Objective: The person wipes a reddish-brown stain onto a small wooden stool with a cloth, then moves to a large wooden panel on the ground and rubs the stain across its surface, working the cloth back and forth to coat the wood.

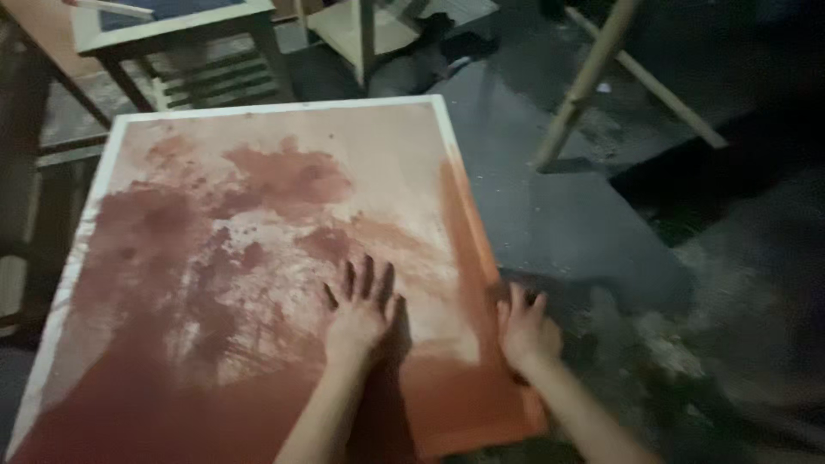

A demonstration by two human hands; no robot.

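A large flat wooden board with a pale rim lies below me, its top patchy with reddish-brown stain over a lighter coat. My left hand rests flat on the board near its right side, fingers spread and dark with stain. My right hand is at the board's right edge, fingers curled against or over it; whether it grips the edge is unclear. Neither hand holds a tool.
A small wooden table frame stands beyond the board at the top left. Pale wooden legs of another piece lean at the upper right. The dark grey floor to the right is dusty and littered.
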